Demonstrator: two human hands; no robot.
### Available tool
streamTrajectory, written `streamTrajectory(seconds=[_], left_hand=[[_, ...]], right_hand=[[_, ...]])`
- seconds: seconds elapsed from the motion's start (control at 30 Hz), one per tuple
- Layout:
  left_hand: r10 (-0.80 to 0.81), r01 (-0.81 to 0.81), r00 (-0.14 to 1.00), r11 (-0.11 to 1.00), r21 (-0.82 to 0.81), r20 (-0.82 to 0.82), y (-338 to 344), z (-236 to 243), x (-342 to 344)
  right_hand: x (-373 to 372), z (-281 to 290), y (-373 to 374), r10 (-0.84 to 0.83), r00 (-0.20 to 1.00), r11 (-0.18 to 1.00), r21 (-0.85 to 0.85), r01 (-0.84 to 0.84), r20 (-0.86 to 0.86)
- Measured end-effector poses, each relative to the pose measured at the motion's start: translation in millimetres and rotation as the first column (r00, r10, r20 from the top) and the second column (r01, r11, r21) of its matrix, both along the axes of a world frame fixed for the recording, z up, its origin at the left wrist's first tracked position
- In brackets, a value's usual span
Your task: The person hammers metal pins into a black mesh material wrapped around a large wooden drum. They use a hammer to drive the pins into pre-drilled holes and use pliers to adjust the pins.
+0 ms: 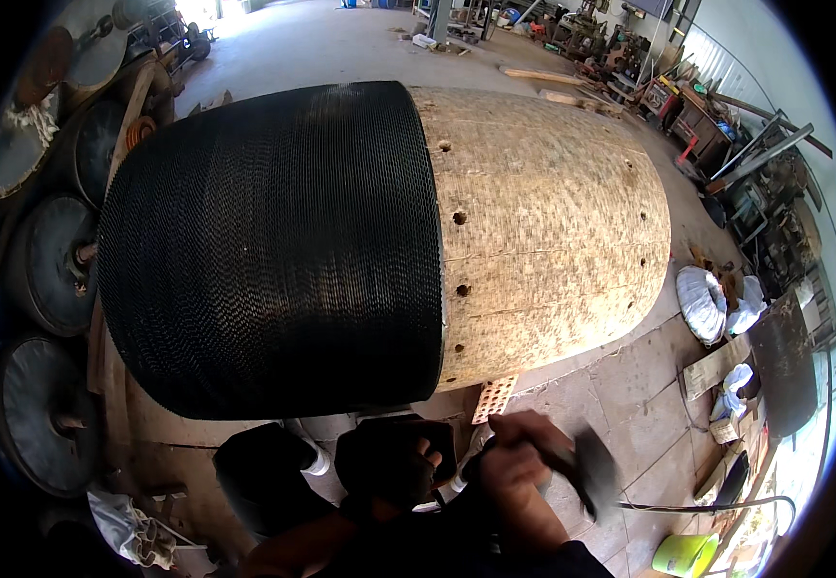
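Note:
A large drum lies on its side in front of me. Its right part is bare pale wood with rows of dark holes. Ridged black toothed strips wrap the left part. Below the drum's near side, my right hand is closed around what looks like a hammer, its dark head smeared by motion. My left hand is beside it, in deep shadow over my lap. Its fingers are curled against something dark that I cannot make out.
Round dark drum ends with short shafts stand along the left. Beneath the drum shows a perforated brick. To the right are a white wrapped coil, boards, a black hose and a lime-green bucket. Machinery and tools line the far right wall.

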State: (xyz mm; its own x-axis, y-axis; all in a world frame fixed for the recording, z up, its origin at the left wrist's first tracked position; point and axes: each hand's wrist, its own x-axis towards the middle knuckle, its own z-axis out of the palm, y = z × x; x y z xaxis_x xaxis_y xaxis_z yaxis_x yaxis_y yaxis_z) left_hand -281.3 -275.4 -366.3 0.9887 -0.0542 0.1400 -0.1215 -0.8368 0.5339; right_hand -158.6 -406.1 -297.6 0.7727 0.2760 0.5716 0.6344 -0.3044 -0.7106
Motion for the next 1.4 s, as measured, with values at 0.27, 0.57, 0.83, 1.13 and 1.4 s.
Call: streamTrajectory(seconds=[0.27,0.57,0.83,1.13,1.4], left_hand=[[0.110,-0.113,0.993,0.991,0.069,0.048,7,32,4],[0.269,-0.226,0.841,0.963,-0.148,0.470,38,79,22],[0.129,-0.487,0.513,0.858,0.164,0.849,138,116,70],[0.115,-0.509,0.497,0.841,0.181,0.860,142,123,79],[0.127,-0.552,0.524,0.804,0.222,0.842,144,120,82]], right_hand=[[-13,32,14,0.114,0.993,0.992,0.042,-0.116,0.036],[-8,11,18,0.009,0.965,0.990,-0.135,-0.046,-0.264],[5,4,34,-0.085,0.963,0.955,-0.296,0.006,-0.255],[13,3,34,-0.107,0.950,0.913,-0.407,-0.023,-0.294],[14,9,44,-0.109,0.962,0.946,-0.323,0.022,-0.252]])
